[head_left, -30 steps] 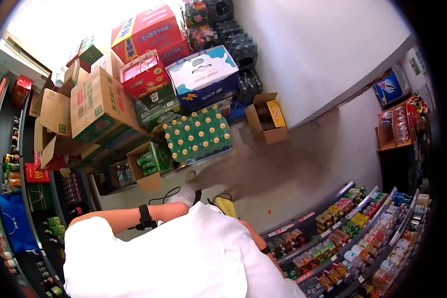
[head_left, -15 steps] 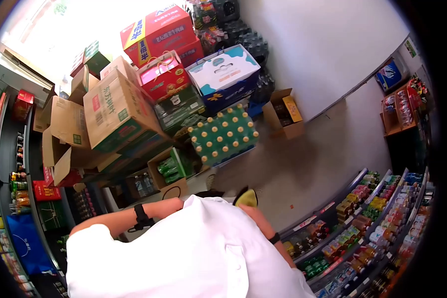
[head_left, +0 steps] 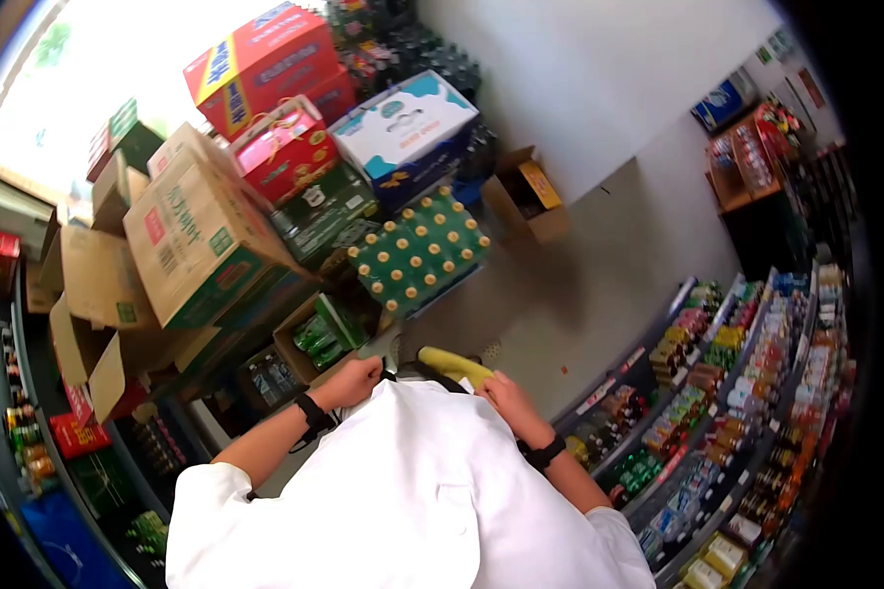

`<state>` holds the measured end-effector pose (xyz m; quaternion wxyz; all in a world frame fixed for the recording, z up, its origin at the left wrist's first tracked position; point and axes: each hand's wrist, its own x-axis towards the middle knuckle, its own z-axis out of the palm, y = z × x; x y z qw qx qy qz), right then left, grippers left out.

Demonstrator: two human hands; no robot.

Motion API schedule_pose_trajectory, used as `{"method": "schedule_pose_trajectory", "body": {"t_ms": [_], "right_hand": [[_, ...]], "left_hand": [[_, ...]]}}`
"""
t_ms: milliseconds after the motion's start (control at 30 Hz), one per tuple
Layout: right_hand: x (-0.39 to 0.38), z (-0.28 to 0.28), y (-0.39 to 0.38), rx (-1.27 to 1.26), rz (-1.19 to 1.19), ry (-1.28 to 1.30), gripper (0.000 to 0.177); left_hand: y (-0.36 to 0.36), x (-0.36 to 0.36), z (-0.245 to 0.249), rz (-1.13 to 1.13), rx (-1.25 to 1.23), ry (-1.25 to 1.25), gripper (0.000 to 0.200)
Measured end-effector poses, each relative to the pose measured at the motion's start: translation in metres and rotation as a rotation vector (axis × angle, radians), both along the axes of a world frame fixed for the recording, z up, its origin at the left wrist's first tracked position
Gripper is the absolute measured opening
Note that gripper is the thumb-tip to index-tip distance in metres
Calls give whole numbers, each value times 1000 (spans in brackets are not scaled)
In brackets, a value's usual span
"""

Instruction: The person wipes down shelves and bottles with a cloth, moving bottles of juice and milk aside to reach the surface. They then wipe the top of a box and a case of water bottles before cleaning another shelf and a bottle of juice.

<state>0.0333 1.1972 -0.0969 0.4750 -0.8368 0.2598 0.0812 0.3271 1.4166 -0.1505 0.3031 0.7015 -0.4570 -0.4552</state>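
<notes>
My left hand [head_left: 352,383] is closed in front of my white shirt, next to a small dark edge. Whatever its fingers hold is hidden. On the other side, my right hand [head_left: 510,402] has curled fingers on the near end of a long yellow piece with a dark border [head_left: 454,364], which looks like cloth. That yellow piece runs from the right hand toward the middle, at waist height. Dark bands circle both wrists. Part of a patterned shoe [head_left: 492,350] shows on the floor beyond.
A green-wrapped pack of bottles [head_left: 420,251] stands ahead, beside stacked cartons [head_left: 192,231] and a white-and-blue gift box [head_left: 408,128]. An open cardboard box [head_left: 525,201] sits by the wall. Drink shelves [head_left: 697,422] curve along the right; more shelving is at left.
Both hands have come further into view ahead of the shirt. The yellow piece now shows stretched longer, leading left from the right hand. The whole view has shifted slightly.
</notes>
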Motion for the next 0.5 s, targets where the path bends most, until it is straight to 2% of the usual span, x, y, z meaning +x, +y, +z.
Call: {"method": "schedule_pose_trajectory", "body": {"t_ms": [33, 67, 133, 200, 300, 367, 433, 500], "right_hand": [[-1, 8, 0, -151, -70, 108, 19], [-6, 6, 0, -156, -100, 115, 19], [-23, -4, 3, -377, -161, 68, 20], [-42, -18, 2, -426, -218, 103, 20], [-87, -41, -15, -529, -319, 205, 21], [-108, -65, -16, -567, -408, 277, 22], [-121, -81, -23, -527, -341, 417, 22], [-127, -83, -23, -514, -330, 344, 21]], "left_hand": [[-11, 3, -1, 5, -8, -35, 14], [-17, 8, -10, 3, 58, -125, 18], [-28, 1, -21, -42, 89, -152, 20], [-41, -11, -39, -116, 106, -204, 27], [-67, -43, -35, -252, 70, -34, 23], [-91, -54, -25, -351, 168, -108, 26], [-109, -55, -32, -457, 179, -153, 27], [-122, -60, -25, -418, 295, -254, 34]]}}
